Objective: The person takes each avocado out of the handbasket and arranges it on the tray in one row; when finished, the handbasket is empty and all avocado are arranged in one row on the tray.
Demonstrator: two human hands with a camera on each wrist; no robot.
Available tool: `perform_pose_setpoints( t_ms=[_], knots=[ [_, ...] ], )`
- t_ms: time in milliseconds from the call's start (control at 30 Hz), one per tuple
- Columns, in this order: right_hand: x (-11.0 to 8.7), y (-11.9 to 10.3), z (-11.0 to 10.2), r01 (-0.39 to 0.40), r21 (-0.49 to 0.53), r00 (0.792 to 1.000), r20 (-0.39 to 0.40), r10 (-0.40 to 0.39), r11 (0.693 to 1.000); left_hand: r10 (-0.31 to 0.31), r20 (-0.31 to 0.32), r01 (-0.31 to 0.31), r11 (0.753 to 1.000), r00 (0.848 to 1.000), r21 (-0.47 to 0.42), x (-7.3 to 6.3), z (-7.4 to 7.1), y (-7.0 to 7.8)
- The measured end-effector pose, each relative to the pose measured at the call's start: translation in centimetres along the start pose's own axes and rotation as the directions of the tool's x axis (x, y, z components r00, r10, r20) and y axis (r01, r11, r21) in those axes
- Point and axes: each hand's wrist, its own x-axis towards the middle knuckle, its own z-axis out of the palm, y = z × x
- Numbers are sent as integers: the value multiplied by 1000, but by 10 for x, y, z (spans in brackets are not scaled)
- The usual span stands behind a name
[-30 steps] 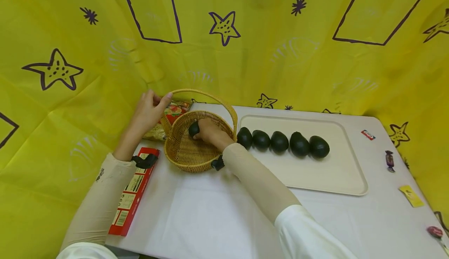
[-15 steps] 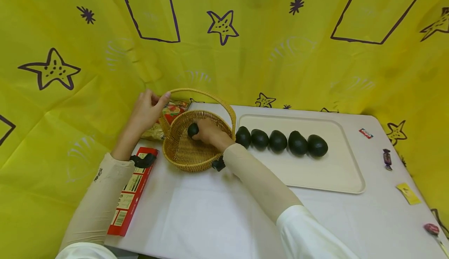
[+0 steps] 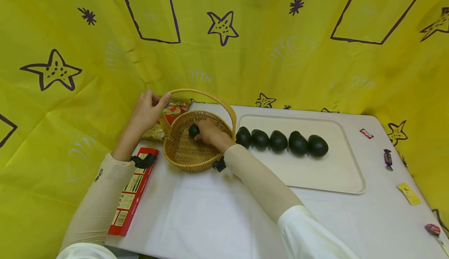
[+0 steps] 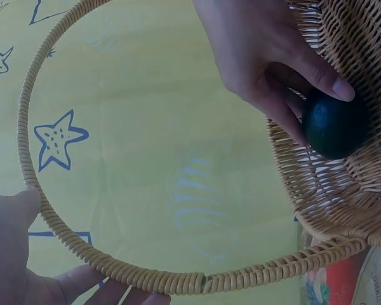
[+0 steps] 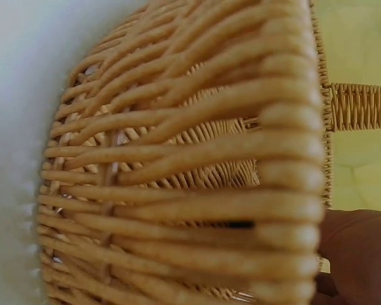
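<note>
A wicker basket (image 3: 189,153) with a tall arched handle (image 3: 210,95) stands on the table at the left. My left hand (image 3: 149,107) holds the handle's left side between thumb and fingers, as the left wrist view also shows the hand (image 4: 19,254) around it. Down inside the basket, my right hand (image 3: 210,133) grips a dark green avocado (image 4: 336,124), its thumb over the top and fingers behind. In the right wrist view the woven wall (image 5: 197,165) fills most of the picture, hiding the avocado and most of that hand.
Several avocados (image 3: 278,141) sit in a row on a cream tray (image 3: 315,177) right of the basket. A red box (image 3: 133,190) lies at the left, and shiny packets (image 3: 175,110) are behind the basket. Small sweets, including a purple one (image 3: 388,159), line the right edge.
Both hands, the basket and the avocado stay almost where they were. The head view has shifted only slightly.
</note>
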Motion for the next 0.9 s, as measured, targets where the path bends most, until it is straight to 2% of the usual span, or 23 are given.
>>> perform_pose_setpoints(
  t_ms=[233, 433, 533, 700, 900],
  knots=[
    [-6, 4, 0, -24, -9, 1000, -4, 24, 1000, -1, -1, 0, 1000, 1000, -14, 1, 2, -1],
    [-17, 6, -3, 12, -30, 1000, 9, -11, 999, 9, 4, -9, 1000, 1000, -20, 1, 2, 1],
    [-25, 5, -6, 32, 0, 999, 4, -32, 999, 22, 1, -22, 1000, 1000, -18, 1, 2, 1],
    [-49, 2, -12, 87, 53, 996, -28, -85, 995, 28, -9, -28, 1000, 1000, -11, 1, 0, 0],
    [-91, -1, -26, 143, 116, 988, -77, -135, 983, 27, -11, -27, 1000, 1000, -7, 2, 0, -1]
  ],
)
